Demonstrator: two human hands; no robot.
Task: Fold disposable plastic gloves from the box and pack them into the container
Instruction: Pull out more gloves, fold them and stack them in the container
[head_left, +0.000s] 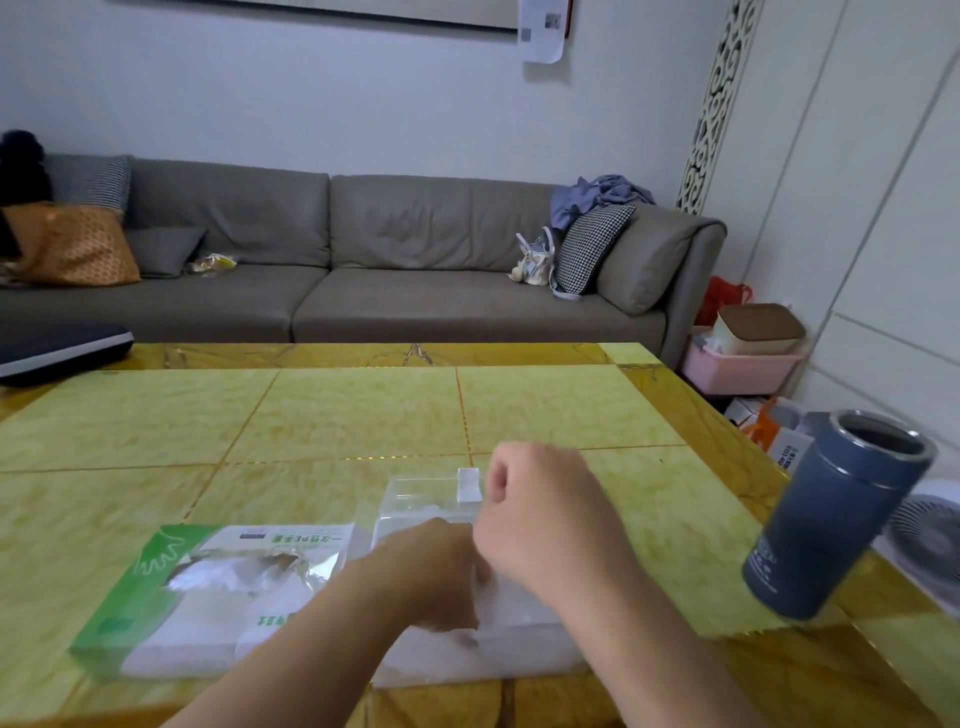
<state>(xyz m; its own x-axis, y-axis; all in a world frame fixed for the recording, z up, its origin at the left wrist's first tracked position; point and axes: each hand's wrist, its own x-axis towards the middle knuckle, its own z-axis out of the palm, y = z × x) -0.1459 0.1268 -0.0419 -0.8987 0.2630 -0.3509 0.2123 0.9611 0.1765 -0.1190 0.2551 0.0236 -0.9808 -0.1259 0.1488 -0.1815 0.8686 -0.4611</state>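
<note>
On the far left of the yellow-green tiled table (322, 410) a dark flat cushion-like thing (57, 348) overhangs the edge. Nearer to us, left of centre, we see the green-and-white glove box (156, 597) lying flat, its top torn open and thin clear gloves (244, 574) showing in the opening.

Just right of the box our left hand (431, 571) reaches over the clear plastic container (415, 499), knuckles up, fingers curled down onto a whitish, filmy glove (498, 608) that lies in the near part of the container; the fingertips are hidden, so we cannot tell whether they pinch the film or only press it. Our right hand (540, 509) sits beside it, touching or nearly touching the left, its fingers curled into a loose fist above the container's far right side; whether anything is held inside that fist we cannot tell. Just beyond the right hand a small white latch (469, 484) stands on the container's far rim.

Well to the right, near the table edge, a dark blue flask (831, 519) stands without a lid. Behind the table runs a grey sofa (363, 249) with cushions
</note>
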